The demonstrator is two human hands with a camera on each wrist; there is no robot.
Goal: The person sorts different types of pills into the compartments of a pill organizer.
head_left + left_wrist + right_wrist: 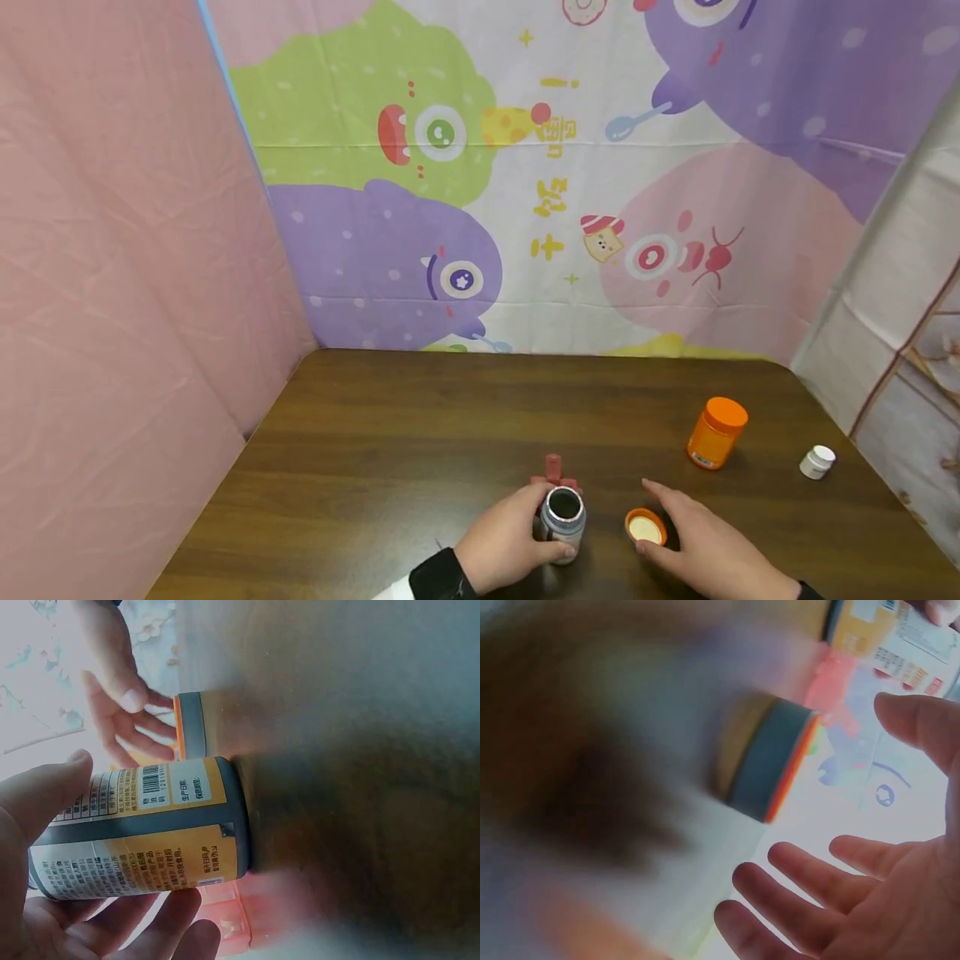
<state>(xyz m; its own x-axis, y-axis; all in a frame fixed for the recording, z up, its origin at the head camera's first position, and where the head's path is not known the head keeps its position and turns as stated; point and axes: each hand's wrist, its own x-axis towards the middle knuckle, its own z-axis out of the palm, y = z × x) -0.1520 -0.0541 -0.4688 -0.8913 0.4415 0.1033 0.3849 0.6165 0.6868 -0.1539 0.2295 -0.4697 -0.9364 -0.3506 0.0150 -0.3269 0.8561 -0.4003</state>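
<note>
My left hand (506,537) grips an uncapped bottle (563,521) around its side, thumb in front. Its dark mouth faces up in the head view, and the left wrist view shows a grey and yellow label with printed text and a barcode. To the right, a round cap (646,530) lies upside down on the table, with a dark grey side, an orange rim and a cream inside. Around it my right hand (708,542) spreads its thumb and fingers; the right wrist view shows the palm and fingers (799,900) apart from the cap (769,761).
Right behind the bottle is a red plastic piece (553,468), partly hidden. An orange jar (717,433) with an orange lid stands at the right, and a small white bottle (817,462) is near the right edge of the brown wooden table (360,450). Printed cloth hangs behind.
</note>
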